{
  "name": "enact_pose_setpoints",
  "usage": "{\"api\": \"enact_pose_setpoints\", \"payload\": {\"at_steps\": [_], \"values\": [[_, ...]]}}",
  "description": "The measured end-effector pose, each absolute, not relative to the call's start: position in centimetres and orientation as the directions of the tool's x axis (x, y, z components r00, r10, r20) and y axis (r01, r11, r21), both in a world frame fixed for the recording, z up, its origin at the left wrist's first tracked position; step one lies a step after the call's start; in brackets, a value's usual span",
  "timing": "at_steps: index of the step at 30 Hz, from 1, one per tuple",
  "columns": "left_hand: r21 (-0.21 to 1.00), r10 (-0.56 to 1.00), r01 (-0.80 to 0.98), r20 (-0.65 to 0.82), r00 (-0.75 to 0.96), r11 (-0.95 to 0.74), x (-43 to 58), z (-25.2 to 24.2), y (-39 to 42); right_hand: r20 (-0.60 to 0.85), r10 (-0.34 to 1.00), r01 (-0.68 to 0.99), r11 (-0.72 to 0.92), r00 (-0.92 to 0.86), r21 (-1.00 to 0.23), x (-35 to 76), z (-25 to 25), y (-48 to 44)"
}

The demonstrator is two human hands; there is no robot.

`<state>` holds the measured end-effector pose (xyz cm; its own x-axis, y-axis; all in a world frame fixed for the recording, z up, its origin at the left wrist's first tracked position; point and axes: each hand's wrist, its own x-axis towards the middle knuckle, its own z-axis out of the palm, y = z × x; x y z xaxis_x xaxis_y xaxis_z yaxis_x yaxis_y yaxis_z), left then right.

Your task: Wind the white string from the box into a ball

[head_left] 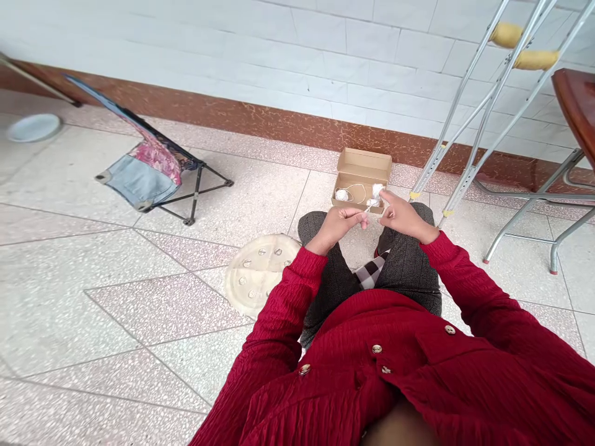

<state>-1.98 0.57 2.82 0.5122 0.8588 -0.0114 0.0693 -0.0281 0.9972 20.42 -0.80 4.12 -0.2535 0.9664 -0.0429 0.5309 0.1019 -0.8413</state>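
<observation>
My left hand (343,223) is closed in a pinch on a thin piece of white yarn (367,209) above my knees. Just to its right is my right hand (403,217), its index finger stretched toward the yarn and its other fingers curled, with a bit of white strand showing at them. Beyond both hands, an open cardboard box (365,162) stands on the floor against the wall. Inside lies a white yarn ball (342,195) with a loose strand looping from it. Another white bundle (378,190) shows near my right fingertips; whether they touch is unclear.
A round cream mat (251,272) lies by my left knee. Further left stands a folding chair (139,173), with a pale round lid or basin (35,127) beyond. Metal crutches (483,118) lean at the right, beside a metal-legged wooden chair (574,105).
</observation>
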Motion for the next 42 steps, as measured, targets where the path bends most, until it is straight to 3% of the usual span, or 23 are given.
{"api": "enact_pose_setpoints", "payload": {"at_steps": [2,5,9,14,17,20,22,24,26,29,32,34,36,39,42], "values": [[0.992,0.875,0.105,0.008,0.484,-0.067,-2.7,3.5,1.5,-0.124,0.931,0.547,0.090,-0.343,-0.832,20.5,3.8,-1.5],[0.982,0.878,0.158,0.016,0.478,-0.103,-3.5,4.6,2.9,-0.257,0.768,0.334,-0.060,-0.586,-0.941,20.6,4.7,-2.7],[0.997,0.855,0.065,0.010,0.518,-0.050,-3.4,4.9,3.3,-0.121,0.677,-0.055,-0.233,-0.726,-0.971,20.7,7.2,-3.6],[0.999,0.838,-0.046,0.033,0.544,-0.010,-2.2,3.4,2.1,0.059,0.796,-0.299,-0.156,-0.603,-0.942,20.4,9.5,-3.1],[0.999,0.803,0.018,0.014,0.596,-0.030,-1.8,2.8,1.5,0.094,0.888,-0.213,-0.004,-0.450,-0.977,20.7,9.5,-1.9],[0.990,0.765,0.111,-0.004,0.643,-0.088,-1.8,3.2,1.3,0.053,0.936,0.054,0.076,-0.347,-0.996,21.1,7.5,-0.8],[0.979,0.771,0.160,-0.003,0.637,-0.129,-2.1,3.9,1.6,-0.043,0.945,0.293,0.057,-0.324,-0.954,21.1,5.4,-0.7],[0.967,0.800,0.200,0.008,0.600,-0.160,-2.6,4.5,2.1,-0.118,0.932,0.431,0.044,-0.342,-0.901,20.9,3.7,-1.2],[0.958,0.835,0.229,0.021,0.550,-0.175,-3.0,4.9,2.7,-0.201,0.867,0.425,0.013,-0.455,-0.905,20.7,3.1,-2.1],[0.965,0.870,0.206,0.041,0.491,-0.162,-3.3,5.0,3.1,-0.235,0.736,0.213,-0.125,-0.635,-0.969,20.5,4.5,-3.5],[0.988,0.868,0.093,0.063,0.492,-0.124,-2.8,4.7,2.6,-0.102,0.723,-0.091,-0.223,-0.683,-0.970,20.5,7.2,-4.1],[0.995,0.859,0.028,0.070,0.507,-0.098,-2.2,4.4,2.0,0.008,0.762,-0.256,-0.208,-0.648,-0.944,20.5,8.8,-3.9],[0.997,0.847,0.007,0.065,0.527,-0.080,-1.7,4.2,1.2,0.075,0.815,-0.317,-0.137,-0.574,-0.938,20.5,9.8,-3.3],[0.997,0.812,0.034,0.042,0.582,-0.076,-1.3,4.0,0.4,0.079,0.895,-0.138,0.019,-0.440,-0.990,20.9,9.5,-1.9],[0.987,0.777,0.113,0.017,0.629,-0.113,-1.7,4.5,0.2,0.010,0.939,0.262,0.106,-0.344,-0.959,21.3,7.0,-0.8]]}}
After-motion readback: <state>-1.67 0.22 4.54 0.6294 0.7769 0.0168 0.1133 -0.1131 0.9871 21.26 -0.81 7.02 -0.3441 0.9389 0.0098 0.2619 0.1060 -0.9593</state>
